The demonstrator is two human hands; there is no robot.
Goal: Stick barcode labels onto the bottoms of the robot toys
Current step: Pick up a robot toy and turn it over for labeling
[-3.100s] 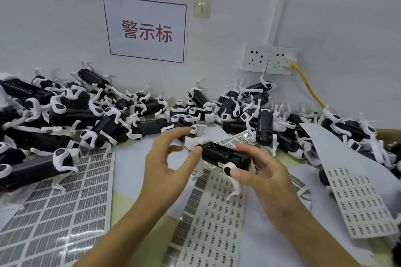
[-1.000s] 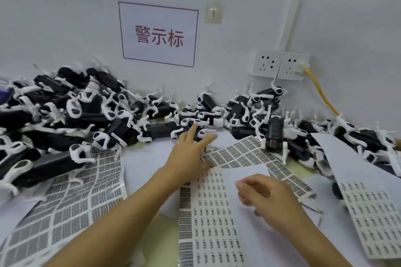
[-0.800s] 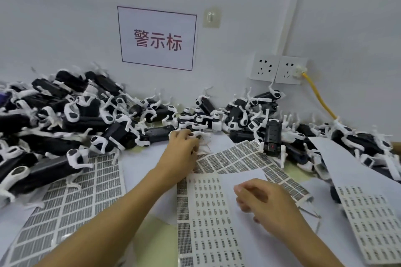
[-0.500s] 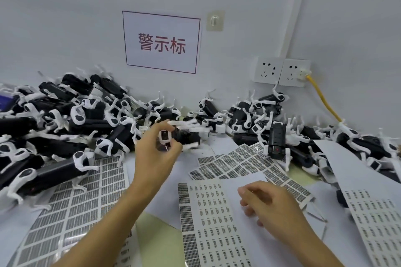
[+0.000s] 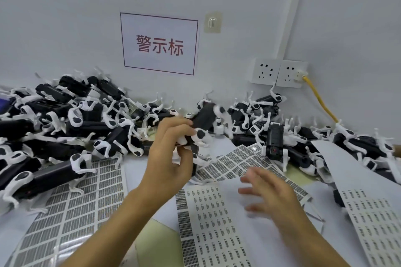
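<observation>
While lifted clear of the heap by the left hand (image 5: 171,158), pinched at one end, keep the robot toy (image 5: 200,128) steady and turn its bottom upward. Bring the blurred, spread-fingered, empty right hand (image 5: 269,195) to the barcode label sheet (image 5: 208,219) below.

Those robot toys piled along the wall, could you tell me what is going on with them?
A person is labelling them. The left hand grips one black-and-white robot toy lifted from the pile. The right hand, fingers spread and blurred, hovers over the barcode label sheet lying on the table. No label is visibly on the held toy yet.
</observation>
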